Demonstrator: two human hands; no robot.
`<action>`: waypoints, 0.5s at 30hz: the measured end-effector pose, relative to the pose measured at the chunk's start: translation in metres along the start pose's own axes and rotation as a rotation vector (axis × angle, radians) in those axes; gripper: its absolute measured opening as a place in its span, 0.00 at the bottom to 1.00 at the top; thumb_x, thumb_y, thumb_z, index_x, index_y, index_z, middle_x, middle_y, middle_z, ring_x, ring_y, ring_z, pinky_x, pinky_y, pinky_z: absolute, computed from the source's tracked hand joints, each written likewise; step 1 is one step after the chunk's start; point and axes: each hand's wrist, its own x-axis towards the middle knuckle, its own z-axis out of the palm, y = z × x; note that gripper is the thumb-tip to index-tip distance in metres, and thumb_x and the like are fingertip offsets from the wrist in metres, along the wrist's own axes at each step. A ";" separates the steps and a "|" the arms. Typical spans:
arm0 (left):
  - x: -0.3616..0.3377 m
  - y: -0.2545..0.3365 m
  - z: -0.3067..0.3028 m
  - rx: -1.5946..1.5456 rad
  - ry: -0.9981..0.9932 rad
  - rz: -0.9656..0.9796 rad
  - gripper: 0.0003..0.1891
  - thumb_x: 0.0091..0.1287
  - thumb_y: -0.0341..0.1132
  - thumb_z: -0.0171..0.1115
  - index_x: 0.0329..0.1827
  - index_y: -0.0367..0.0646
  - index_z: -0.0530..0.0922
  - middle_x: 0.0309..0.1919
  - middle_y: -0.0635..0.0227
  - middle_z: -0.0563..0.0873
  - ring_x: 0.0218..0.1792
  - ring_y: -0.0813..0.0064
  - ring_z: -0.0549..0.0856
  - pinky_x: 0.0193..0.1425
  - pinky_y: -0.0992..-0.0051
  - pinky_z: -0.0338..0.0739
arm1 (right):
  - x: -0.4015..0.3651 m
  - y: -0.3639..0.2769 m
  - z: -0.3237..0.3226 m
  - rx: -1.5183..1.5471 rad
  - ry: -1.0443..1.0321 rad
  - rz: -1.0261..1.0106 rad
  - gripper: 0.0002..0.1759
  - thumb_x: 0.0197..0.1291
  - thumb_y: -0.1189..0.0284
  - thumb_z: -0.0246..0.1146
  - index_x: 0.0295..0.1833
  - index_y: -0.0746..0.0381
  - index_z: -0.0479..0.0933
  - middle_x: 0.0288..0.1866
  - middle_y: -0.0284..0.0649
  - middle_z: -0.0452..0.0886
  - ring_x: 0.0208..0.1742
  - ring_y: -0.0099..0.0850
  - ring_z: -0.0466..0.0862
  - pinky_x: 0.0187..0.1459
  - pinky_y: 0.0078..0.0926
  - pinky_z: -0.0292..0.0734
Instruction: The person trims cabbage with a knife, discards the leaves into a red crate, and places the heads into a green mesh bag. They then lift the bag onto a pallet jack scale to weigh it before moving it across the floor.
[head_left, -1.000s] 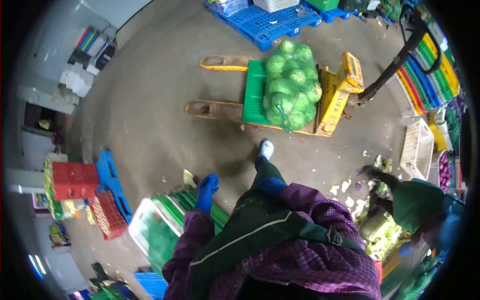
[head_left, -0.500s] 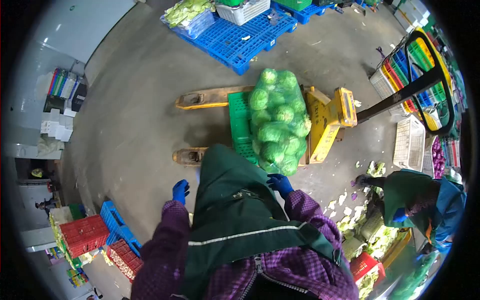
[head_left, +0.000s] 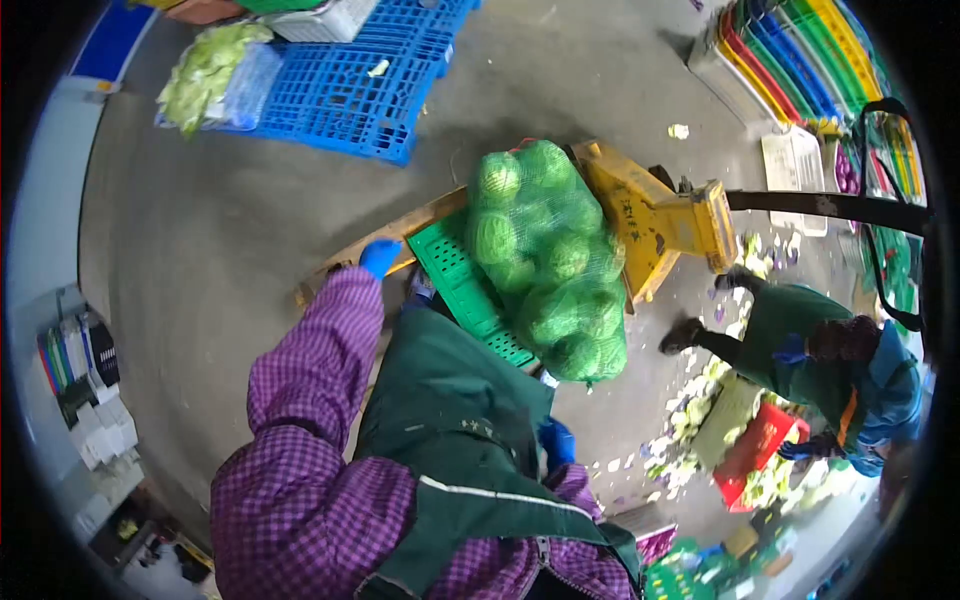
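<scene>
My left hand [head_left: 380,257], in a blue glove, reaches forward over a fork of the yellow pallet jack [head_left: 650,220]. Its fingers look stretched out, and nothing shows in it. Near that hand lies a green plastic crate [head_left: 450,265] across the forks. A green mesh sack of cabbages [head_left: 548,262] rests on the crate, against the jack's upright body. My right hand [head_left: 556,443], also blue-gloved, hangs beside my dark green apron [head_left: 450,385], below the sack and apart from it. The apron partly covers this hand, so its fingers cannot be made out.
A blue pallet [head_left: 335,95] with a bag of leafy greens [head_left: 215,80] stands ahead on the left. The jack's black handle [head_left: 830,205] sticks out right. At right a co-worker [head_left: 820,350] stands by scattered leaves and a red crate [head_left: 752,455]. Stacked colourful crates [head_left: 790,60] stand beyond.
My view has turned, and the jack with its sack now appears tilted. My left hand has swung forward to the fork; my right hand has dropped back beside the apron. The co-worker appears more upright.
</scene>
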 end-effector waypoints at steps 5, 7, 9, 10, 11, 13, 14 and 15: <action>0.147 0.135 -0.025 -0.461 -0.077 -0.024 0.19 0.61 0.46 0.62 0.48 0.40 0.81 0.45 0.60 0.85 0.46 0.69 0.83 0.53 0.69 0.75 | -0.104 -0.041 0.169 -0.608 -0.091 -0.294 0.14 0.62 0.73 0.58 0.50 0.68 0.78 0.47 0.42 0.82 0.48 0.30 0.80 0.52 0.26 0.74; 0.192 0.159 -0.007 -0.464 -0.066 0.161 0.25 0.61 0.50 0.63 0.50 0.36 0.79 0.44 0.62 0.85 0.44 0.72 0.82 0.51 0.70 0.75 | -0.103 -0.043 0.199 -0.681 -0.059 -0.336 0.13 0.62 0.73 0.57 0.49 0.68 0.78 0.47 0.42 0.83 0.48 0.31 0.81 0.52 0.26 0.74; 0.228 0.182 0.011 -0.441 -0.151 0.198 0.25 0.61 0.50 0.64 0.50 0.36 0.79 0.45 0.62 0.85 0.45 0.73 0.82 0.52 0.71 0.75 | -0.110 -0.077 0.230 -0.070 -0.035 0.142 0.15 0.63 0.73 0.56 0.52 0.67 0.78 0.46 0.42 0.83 0.47 0.31 0.81 0.50 0.25 0.75; 0.242 0.193 0.021 -0.422 -0.224 0.234 0.26 0.60 0.50 0.65 0.50 0.36 0.79 0.45 0.61 0.85 0.46 0.73 0.82 0.53 0.72 0.75 | -0.100 -0.067 0.231 -0.054 -0.023 0.150 0.15 0.63 0.73 0.56 0.52 0.67 0.78 0.46 0.42 0.83 0.47 0.31 0.81 0.50 0.25 0.75; 0.252 0.203 0.029 -0.415 -0.247 0.239 0.26 0.60 0.50 0.65 0.50 0.36 0.79 0.45 0.61 0.85 0.46 0.73 0.82 0.53 0.72 0.75 | -0.092 -0.047 0.230 0.072 -0.003 0.157 0.15 0.63 0.72 0.55 0.54 0.66 0.77 0.46 0.42 0.83 0.46 0.30 0.82 0.49 0.25 0.76; 0.271 0.226 0.043 -0.113 -0.352 0.280 0.28 0.61 0.52 0.62 0.53 0.35 0.77 0.49 0.57 0.83 0.50 0.67 0.82 0.57 0.70 0.74 | -0.083 -0.022 0.236 0.175 0.013 0.167 0.17 0.65 0.71 0.54 0.57 0.65 0.75 0.45 0.41 0.83 0.43 0.28 0.82 0.46 0.23 0.77; 0.281 0.232 0.053 -0.101 -0.380 0.294 0.28 0.61 0.52 0.62 0.53 0.35 0.77 0.49 0.57 0.83 0.50 0.67 0.82 0.57 0.70 0.74 | -0.082 -0.007 0.241 0.204 0.029 0.174 0.17 0.65 0.71 0.54 0.57 0.65 0.75 0.45 0.41 0.83 0.43 0.28 0.82 0.46 0.23 0.77; 0.293 0.232 0.063 0.009 -0.359 0.337 0.29 0.61 0.55 0.60 0.51 0.37 0.77 0.47 0.55 0.83 0.49 0.61 0.82 0.55 0.66 0.74 | -0.080 0.008 0.248 0.038 0.037 0.046 0.17 0.65 0.70 0.55 0.55 0.66 0.75 0.43 0.40 0.82 0.42 0.27 0.80 0.46 0.24 0.76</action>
